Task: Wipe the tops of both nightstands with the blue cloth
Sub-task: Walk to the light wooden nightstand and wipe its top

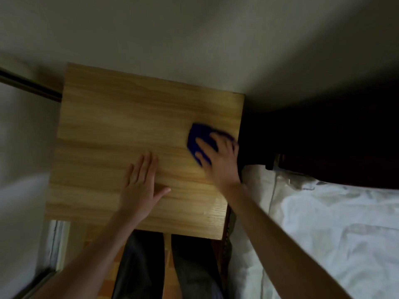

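A light wooden nightstand top (pixel 121 126) fills the middle of the head view, seen from above. The blue cloth (pixel 198 134) lies flat on it near the right edge. My right hand (pixel 218 156) presses down on the cloth with fingers spread, and the cloth and hand are blurred. My left hand (pixel 142 186) rests flat on the wood near the front, palm down, fingers together, thumb out, with nothing in it. Only this one nightstand is in view.
A bed with white rumpled bedding (pixel 323 229) lies right beside the nightstand on the right, with a dark headboard (pixel 323 147) behind it. A pale wall (pixel 194 39) runs along the back. My legs (pixel 172 272) stand at the nightstand's front edge on an orange-brown floor.
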